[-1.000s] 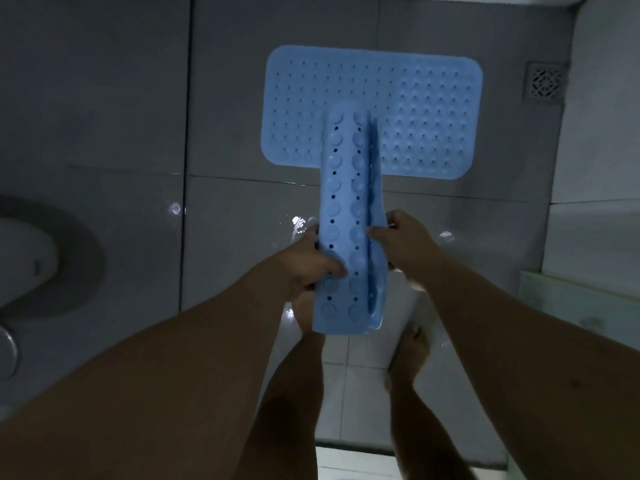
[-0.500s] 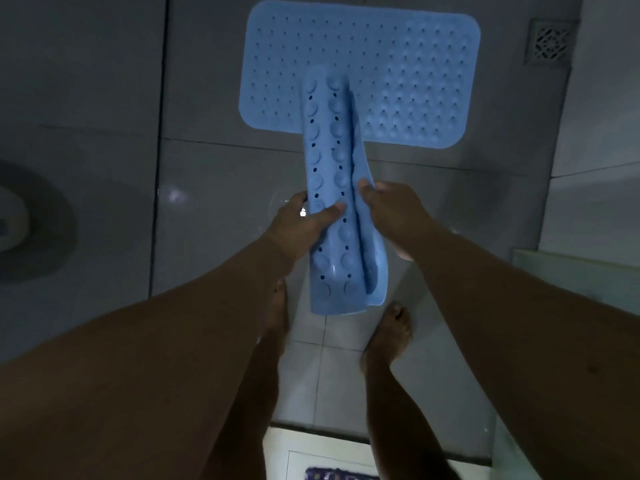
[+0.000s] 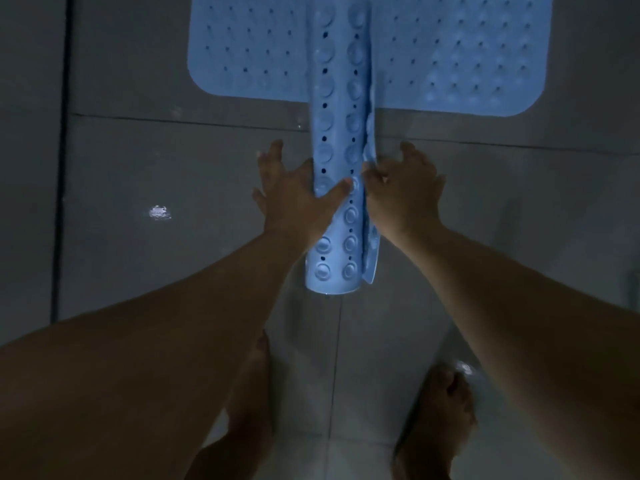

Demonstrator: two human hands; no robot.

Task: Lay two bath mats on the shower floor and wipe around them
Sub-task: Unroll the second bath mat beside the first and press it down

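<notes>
Two blue suction-cup mats are in play: the laid mat point(image 3: 450, 64) lies flat on the shower floor point(image 3: 173, 161), and the folded mat point(image 3: 341, 168) hangs above its near edge. Left hand point(image 3: 298, 199) pinches one flap, thumb on top; right hand point(image 3: 401, 188) pinches the other, spare fingers splayed. Best to peel the flaps apart evenly and lower them cups-down just beside the laid mat.

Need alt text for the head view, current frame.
Both hands, left hand and right hand, hold a folded blue bath mat above grey floor tiles; a second blue mat lies flat beyond. Bare feet show below.
</notes>
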